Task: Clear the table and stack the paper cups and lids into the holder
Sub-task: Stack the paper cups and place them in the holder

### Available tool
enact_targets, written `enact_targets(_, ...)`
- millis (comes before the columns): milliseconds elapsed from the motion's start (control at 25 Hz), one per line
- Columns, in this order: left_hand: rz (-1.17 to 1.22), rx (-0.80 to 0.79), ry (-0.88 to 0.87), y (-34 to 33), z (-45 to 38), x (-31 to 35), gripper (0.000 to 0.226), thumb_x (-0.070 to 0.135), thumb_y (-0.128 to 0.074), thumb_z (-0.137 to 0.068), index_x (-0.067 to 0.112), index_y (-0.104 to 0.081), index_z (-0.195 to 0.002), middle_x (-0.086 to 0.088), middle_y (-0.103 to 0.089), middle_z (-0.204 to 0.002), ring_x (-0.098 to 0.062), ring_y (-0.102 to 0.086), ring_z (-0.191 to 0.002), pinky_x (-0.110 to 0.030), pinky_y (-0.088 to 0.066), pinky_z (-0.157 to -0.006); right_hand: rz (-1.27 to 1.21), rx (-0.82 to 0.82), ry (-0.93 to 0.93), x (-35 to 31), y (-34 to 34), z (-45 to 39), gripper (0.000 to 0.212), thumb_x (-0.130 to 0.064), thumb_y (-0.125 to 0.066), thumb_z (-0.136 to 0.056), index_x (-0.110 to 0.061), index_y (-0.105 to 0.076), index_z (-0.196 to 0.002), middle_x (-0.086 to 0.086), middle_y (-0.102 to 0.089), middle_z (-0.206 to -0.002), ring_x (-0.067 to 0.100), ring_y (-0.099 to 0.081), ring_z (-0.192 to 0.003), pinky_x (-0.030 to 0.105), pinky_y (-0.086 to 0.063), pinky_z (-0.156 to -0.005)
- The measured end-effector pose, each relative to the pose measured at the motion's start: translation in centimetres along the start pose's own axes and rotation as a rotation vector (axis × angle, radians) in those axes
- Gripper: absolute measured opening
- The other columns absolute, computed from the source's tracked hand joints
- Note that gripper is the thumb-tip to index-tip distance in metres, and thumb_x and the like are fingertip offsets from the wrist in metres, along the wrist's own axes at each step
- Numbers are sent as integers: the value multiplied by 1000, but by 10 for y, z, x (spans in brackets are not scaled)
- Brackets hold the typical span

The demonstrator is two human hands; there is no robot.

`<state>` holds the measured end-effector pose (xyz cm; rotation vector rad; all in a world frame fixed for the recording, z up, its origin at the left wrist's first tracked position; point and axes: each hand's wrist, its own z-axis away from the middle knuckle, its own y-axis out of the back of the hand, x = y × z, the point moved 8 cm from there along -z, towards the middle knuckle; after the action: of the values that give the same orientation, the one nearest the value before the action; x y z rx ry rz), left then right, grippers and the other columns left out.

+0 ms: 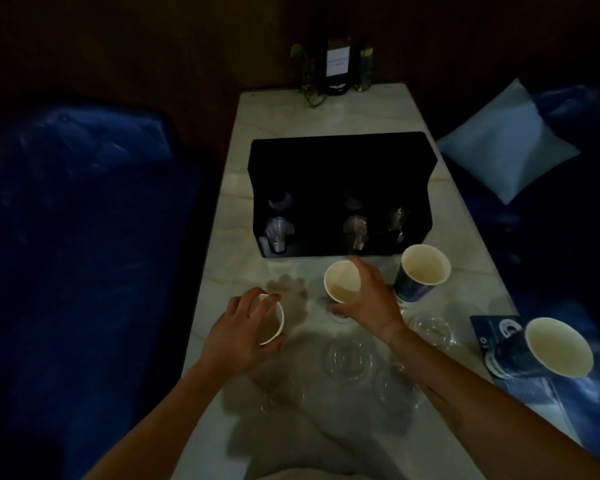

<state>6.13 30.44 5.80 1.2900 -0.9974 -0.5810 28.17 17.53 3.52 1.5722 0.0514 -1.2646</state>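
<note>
The scene is dim. My left hand [243,332] grips a paper cup [272,323] near the table's left edge. My right hand [371,292] holds a second paper cup [342,282] at mid table, just in front of the black holder [340,174]. A blue paper cup [420,275] stands upright to the right of that hand. Another blue cup [548,348] lies tilted at the right table edge. Clear plastic lids [349,358] lie flat on the pale table [326,112] between my forearms, and one more lid [432,329] lies to the right. The holder's front slots show clear cups or lids [278,233].
A dark blue card or box [492,330] lies under the tilted cup at the right edge. At the table's far end stand a small plant [309,74] and a framed sign [338,64]. Blue seating flanks the table, with a pale cushion [506,143] on the right.
</note>
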Motion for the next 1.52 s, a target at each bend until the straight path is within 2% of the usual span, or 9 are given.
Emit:
enact_targets(240,39,-49,100,1,2,4,77,72,-58,-72,43,-30,-139,8,-35,-143,-20,-41,-125,-38,-56,-80,-249,13,33,18,-5,9,97,-46,-87,-47,-43,-34,-129,-15,-51,-124,15,-54,-110,29,-44,-79)
enact_targets(600,122,23,178,48,-2,33,79,61,-66,-72,39,-34,-140,8,-32,-145,-20,-39,-126,-46,-55,-86,-339,-103,101,15,-1,9,93,-37,-87,-54,-42,-36,-132,-15,-52,-127,15,-53,-116,43,-51,-91)
enact_targets(720,136,100,151,71,-7,43,77,62,-65,-71,39,-36,-139,11,-34,-144,-18,-41,-124,-40,-55,-81,-339,-111,150,2,14,13,95,-38,-87,-54,-45,-35,-133,-16,-53,-127,13,-53,-116,44,-51,-92)
enact_targets(920,163,209,52,102,-28,56,74,62,-62,-72,42,-37,-139,15,-35,-142,-13,-45,-121,-28,-49,-77,-378,24,223,-33,83,14,99,-41,-89,-55,-46,-31,-135,-29,-48,-124,-9,-47,-112,27,-47,-92)
enact_targets(1040,144,163,62,92,-45,54,77,60,-63,-69,43,-35,-139,14,-34,-142,-15,-45,-122,-35,-53,-76,-347,178,259,-41,147,11,100,-47,-88,-54,-46,-30,-136,-25,-46,-127,-8,-46,-110,16,-44,-86)
enact_targets(1160,134,85,66,63,-57,51,78,56,-65,-68,42,-34,-138,9,-34,-143,-22,-44,-124,-47,-57,-78,-328,306,273,-31,204,9,99,-48,-86,-55,-41,-32,-137,-34,-43,-126,-16,-45,-110,1,-39,-83)
enact_targets(1280,111,34,68,39,-69,52,77,59,-67,-68,44,-34,-137,9,-35,-142,-23,-45,-124,-48,-56,-78,-324,311,192,-4,223,4,99,-41,-86,-57,-39,-31,-140,-29,-47,-122,-8,-50,-104,14,-42,-84)
enact_targets(1400,86,11,81,22,-78,56,77,56,-72,-72,47,-33,-137,9,-36,-141,-22,-44,-123,-44,-55,-80,-275,287,154,19,216,0,98,-43,-85,-59,-40,-29,-141,-20,-47,-127,3,-49,-111,26,-45,-87)
enact_targets(1520,54,-10,55,10,-80,61,77,54,-73,-73,44,-33,-138,3,-38,-141,-25,-44,-123,-43,-54,-80,-202,291,144,33,204,-8,96,-45,-84,-62,-39,-31,-141,-17,-46,-132,3,-46,-116,25,-42,-91)
